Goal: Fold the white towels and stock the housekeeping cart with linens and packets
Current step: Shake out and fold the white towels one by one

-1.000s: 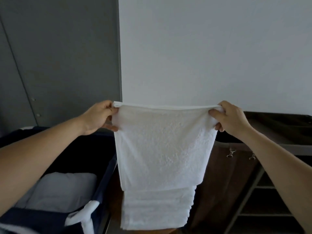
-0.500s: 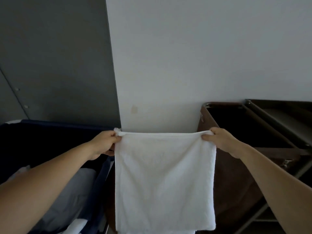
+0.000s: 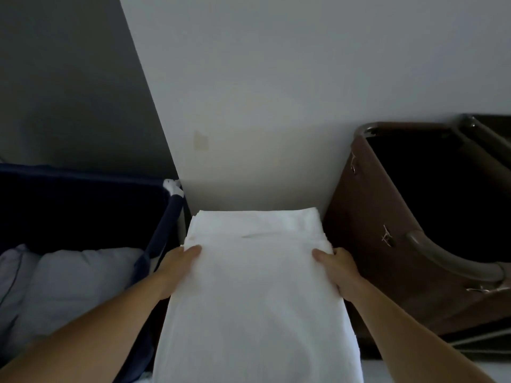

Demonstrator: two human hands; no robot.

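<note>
Holding the white towel by its two side edges, the left hand and the right hand each grip the cloth with the thumb on top; the other fingers are hidden under it, so I cannot tell how deep the grip goes. The towel lies flat, running from the wall toward the person, in the gap between the dark blue bin on the left and the brown bag on the right, which seems to belong to the cart. At the far end a second white layer shows, but whether it is the same towel folded back or another one below I cannot say. What carries the towel is covered. I judge the fold is only half made. The risk is in the soft cloth: if one hand pulls further than the other, the edges will not meet and the fold goes crooked. The near part may also hang over an edge, and its weight could drag the towel down when the grip is released. The gap is narrow, so a corner may catch on the bin rim or slip into the bin onto the grey pillow.
</note>
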